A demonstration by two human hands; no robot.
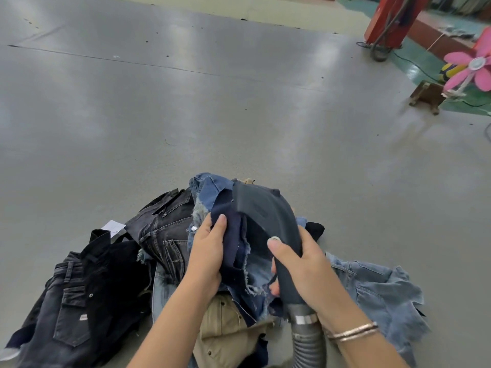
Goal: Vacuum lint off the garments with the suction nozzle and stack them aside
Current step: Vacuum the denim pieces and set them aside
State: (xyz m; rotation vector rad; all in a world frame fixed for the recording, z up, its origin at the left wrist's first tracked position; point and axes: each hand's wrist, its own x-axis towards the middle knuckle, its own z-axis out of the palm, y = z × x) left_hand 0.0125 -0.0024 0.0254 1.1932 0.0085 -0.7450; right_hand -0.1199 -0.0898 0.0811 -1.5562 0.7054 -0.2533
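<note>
**Loose denim at the nozzle mouth is the main hazard**

While the right hand [300, 264] wraps its grip around the neck of the dark grey plastic suction nozzle [265, 216], thumb lying along the top, the left hand [210, 248] pinches a fold of the dark navy frayed denim garment [236, 251] just left of that nozzle. Both grips are closed on what they hold; neither hand is free.

The likeliest trouble, as I judge it, is the thin frayed edge being drawn into the nozzle mouth and choking the suction, since the cloth hangs slack between the left hand and the nozzle. Holding it taut would guard against that. The ribbed grey hose [308, 343] runs back from the nozzle toward the person across the pile, so a sharp pull could drag garments with it or kink the hose.

Under and around the nozzle lies the heap: a black denim pair of jeans [162, 229] to its left, a second black garment with cargo pockets [77, 301] further left, a khaki garment [225, 325] beneath, and a pale blue denim piece [377, 296] to its right, all on the grey floor [186, 102]. Cleaned and uncleaned pieces could get mixed, as no separate stack is visible.

No container shows anywhere; the garments lie loose.
</note>
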